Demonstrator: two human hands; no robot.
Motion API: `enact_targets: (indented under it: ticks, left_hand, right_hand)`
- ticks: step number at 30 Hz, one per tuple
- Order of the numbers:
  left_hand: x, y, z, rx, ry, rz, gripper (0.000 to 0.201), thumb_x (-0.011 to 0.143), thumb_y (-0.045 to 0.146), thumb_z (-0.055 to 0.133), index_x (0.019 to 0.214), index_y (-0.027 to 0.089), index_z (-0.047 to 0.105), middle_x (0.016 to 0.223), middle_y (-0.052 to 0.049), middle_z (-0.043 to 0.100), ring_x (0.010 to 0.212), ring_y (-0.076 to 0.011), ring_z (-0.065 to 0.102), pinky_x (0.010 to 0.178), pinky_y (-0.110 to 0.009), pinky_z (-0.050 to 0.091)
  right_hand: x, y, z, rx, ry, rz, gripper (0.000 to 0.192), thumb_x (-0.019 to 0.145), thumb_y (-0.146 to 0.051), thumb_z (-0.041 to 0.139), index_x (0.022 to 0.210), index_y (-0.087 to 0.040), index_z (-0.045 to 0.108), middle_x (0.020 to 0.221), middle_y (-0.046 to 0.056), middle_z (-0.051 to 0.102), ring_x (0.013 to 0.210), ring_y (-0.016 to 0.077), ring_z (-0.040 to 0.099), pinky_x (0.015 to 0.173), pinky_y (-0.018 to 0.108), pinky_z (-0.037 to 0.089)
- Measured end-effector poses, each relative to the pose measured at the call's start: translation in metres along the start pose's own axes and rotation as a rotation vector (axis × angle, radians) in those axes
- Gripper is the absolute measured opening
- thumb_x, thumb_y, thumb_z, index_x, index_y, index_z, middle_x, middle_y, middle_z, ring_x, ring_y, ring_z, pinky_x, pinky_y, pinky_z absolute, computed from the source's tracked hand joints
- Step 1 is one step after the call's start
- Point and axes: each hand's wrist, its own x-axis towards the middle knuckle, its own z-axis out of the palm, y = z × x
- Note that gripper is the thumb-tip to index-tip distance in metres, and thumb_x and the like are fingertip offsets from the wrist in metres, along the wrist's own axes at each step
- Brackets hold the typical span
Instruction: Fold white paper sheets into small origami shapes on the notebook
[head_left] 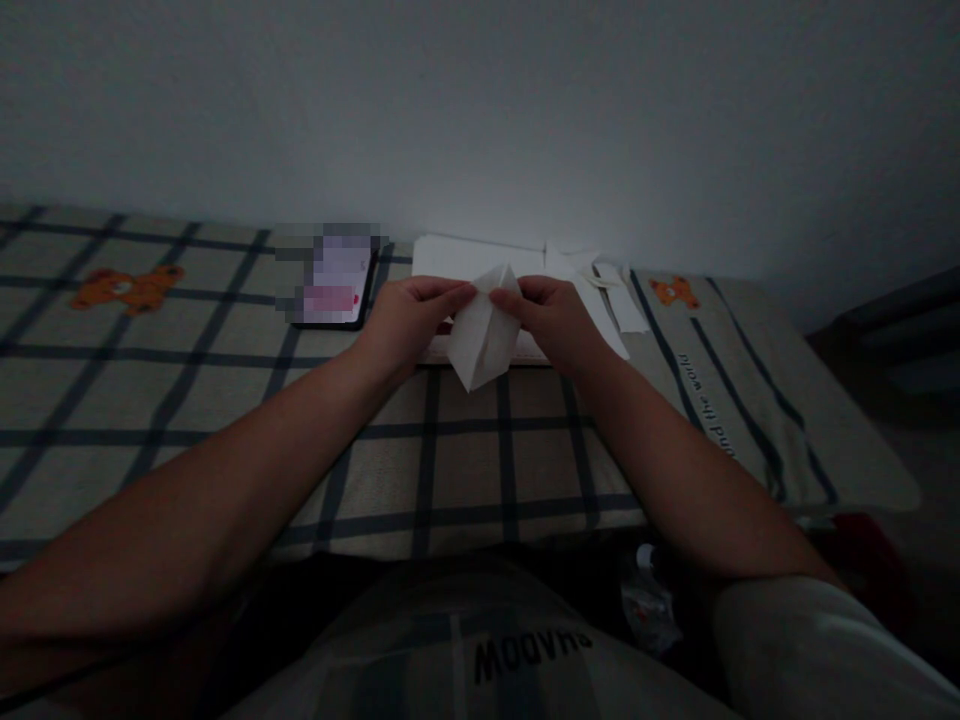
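A folded piece of white paper (484,335) hangs between both hands just above the checked bed cover (187,380). My left hand (411,318) pinches its upper left edge with thumb and fingers. My right hand (551,318) pinches the upper right edge the same way. The paper's lower point tilts down toward me. Both forearms stretch out over the cover from the bottom of the picture.
A stack of flat white sheets (472,258) lies behind the hands by the wall, with loose paper pieces (611,290) to its right. A phone (334,285) lies to the left. The bed's right edge (862,440) drops to a dark floor.
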Motion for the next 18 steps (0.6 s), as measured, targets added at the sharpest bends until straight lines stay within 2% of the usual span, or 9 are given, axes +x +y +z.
enact_targets:
  ticks: [6, 12, 18]
  left_hand:
    - [0.0019, 0.0034, -0.0024, -0.153, -0.115, -0.118, 0.008, 0.075, 0.024, 0.077, 0.071, 0.020, 0.071, 0.077, -0.002, 0.070, 0.074, -0.0169, 0.066, 0.065, -0.028, 0.054]
    - [0.0066, 0.0041, -0.0040, -0.133, -0.121, -0.199, 0.010, 0.077, 0.022, 0.076, 0.070, 0.019, 0.070, 0.078, -0.002, 0.067, 0.071, -0.0138, 0.061, 0.063, -0.025, 0.048]
    - [0.0022, 0.0093, -0.0065, -0.016, -0.094, -0.116, 0.005, 0.074, 0.018, 0.074, 0.071, 0.018, 0.069, 0.073, -0.001, 0.062, 0.066, -0.0109, 0.056, 0.058, -0.021, 0.043]
  right_hand:
    - [-0.0035, -0.0070, 0.0025, 0.003, -0.016, 0.018, 0.035, 0.083, -0.050, 0.074, 0.073, -0.018, 0.065, 0.068, -0.002, 0.053, 0.067, 0.0114, 0.044, 0.060, 0.027, 0.034]
    - [-0.0014, -0.0020, -0.0007, -0.025, -0.022, -0.001, 0.038, 0.080, -0.055, 0.075, 0.072, -0.019, 0.066, 0.070, -0.001, 0.056, 0.069, 0.0126, 0.046, 0.062, 0.028, 0.034]
    - [-0.0012, -0.0026, -0.0018, -0.047, -0.034, -0.004, 0.035, 0.082, -0.051, 0.074, 0.073, -0.018, 0.068, 0.069, -0.002, 0.056, 0.068, 0.0119, 0.046, 0.062, 0.028, 0.034]
